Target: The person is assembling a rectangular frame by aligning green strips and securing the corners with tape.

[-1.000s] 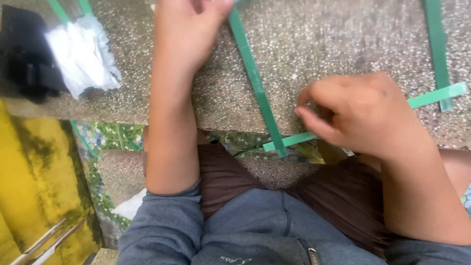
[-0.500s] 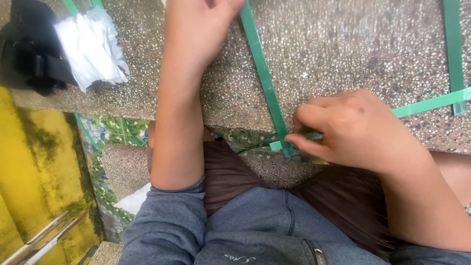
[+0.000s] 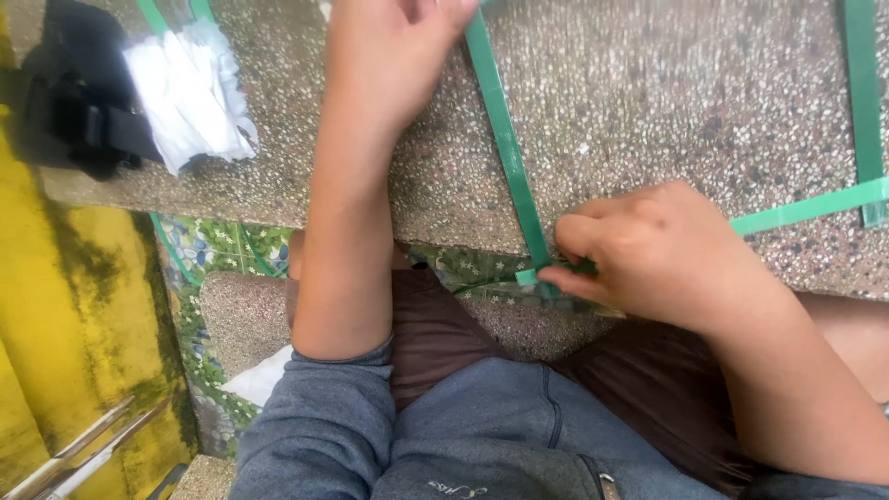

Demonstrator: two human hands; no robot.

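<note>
Flat green plastic strips lie across a speckled stone slab (image 3: 667, 102). One long green strip (image 3: 505, 139) runs from the top middle down to the slab's near edge. My right hand (image 3: 662, 255) pinches a crossing green strip (image 3: 806, 208) where the two strips meet at the edge. My left hand (image 3: 389, 56) rests on the slab at the top, its fingers on the upper part of the long strip and partly out of the frame. Another green strip (image 3: 863, 93) runs down the far right.
A crumpled white plastic bag (image 3: 190, 97) and a black strapped bag (image 3: 74, 111) sit at the slab's left end. Patterned tiles (image 3: 213, 250) show below the slab. A yellow mossy wall (image 3: 65, 324) stands at left, with thin metal rods (image 3: 83, 449) low down.
My right hand has slid left and down along the crossing strip to the junction at the slab's edge. My left hand has stayed on the long strip.
</note>
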